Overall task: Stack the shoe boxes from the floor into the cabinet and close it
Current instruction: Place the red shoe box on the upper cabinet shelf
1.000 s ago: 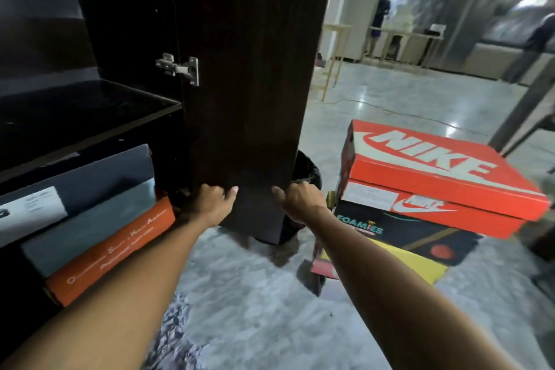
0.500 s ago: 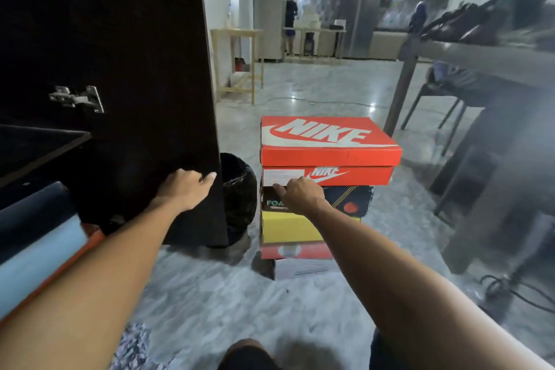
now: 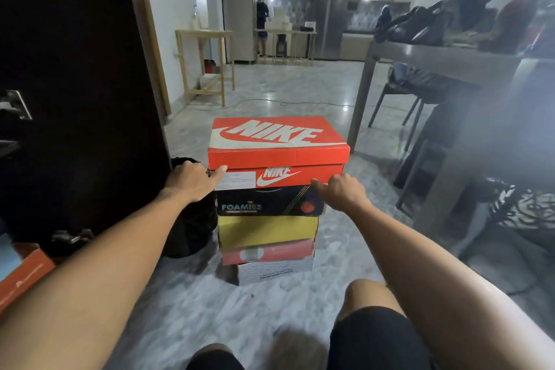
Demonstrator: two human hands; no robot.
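A red Nike shoe box [image 3: 276, 141] tops a stack on the floor straight ahead. Under it lie a black Foamies box [image 3: 264, 204], a yellow box [image 3: 267, 231], a pink-red box [image 3: 270, 252] and a white box [image 3: 273, 272]. My left hand [image 3: 192, 180] touches the Nike box's lower left front corner with an outstretched finger. My right hand [image 3: 339, 192] is curled round its lower right corner, thumb on the front edge. The dark cabinet door [image 3: 84, 99] stands open at the left. An orange box [image 3: 24, 279] shows at the cabinet's bottom edge.
A black bin [image 3: 192, 228] stands between the door and the stack. A grey table [image 3: 435, 54] with a chair and a seated person fills the right side. A light wooden stand [image 3: 204, 36] is by the far wall. My knees are at the bottom.
My view turned right, from the cabinet to the stack. My left hand left the door's edge and reached the Nike box. My right hand shifted to the box's right corner.
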